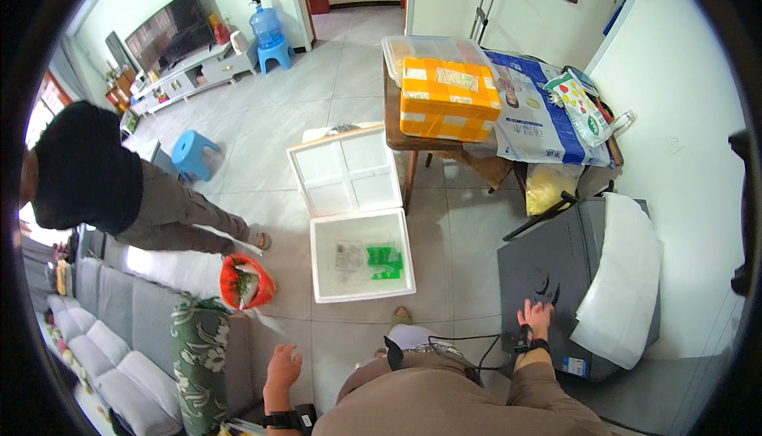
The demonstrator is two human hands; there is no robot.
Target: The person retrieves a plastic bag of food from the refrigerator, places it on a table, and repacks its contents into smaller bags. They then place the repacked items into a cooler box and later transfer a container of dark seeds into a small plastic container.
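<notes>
My left hand (pixel 283 364) hangs free at the lower left, its fingers loosely bent and apart, holding nothing. My right hand (pixel 536 318) is spread beside or over a large dark grey box (pixel 528 273); whether it touches the box cannot be told. In front of me, a white foam box (pixel 321 265) sits on the floor. Inside it lie a clear plastic package (pixel 348 257) and a flat green packet (pixel 385 262). Its white lid (pixel 347 172) is tipped up behind the box. A red bag with leafy greens (pixel 247 281) stands to its left.
Another person (pixel 83 174) stands at the left near the grey sofa (pixel 143 309). At the back right, a table carries an orange-and-white taped box (pixel 449 101) and bags. A white sheet (pixel 623 277) drapes over the dark box. A blue stool (pixel 192 150) stands farther back.
</notes>
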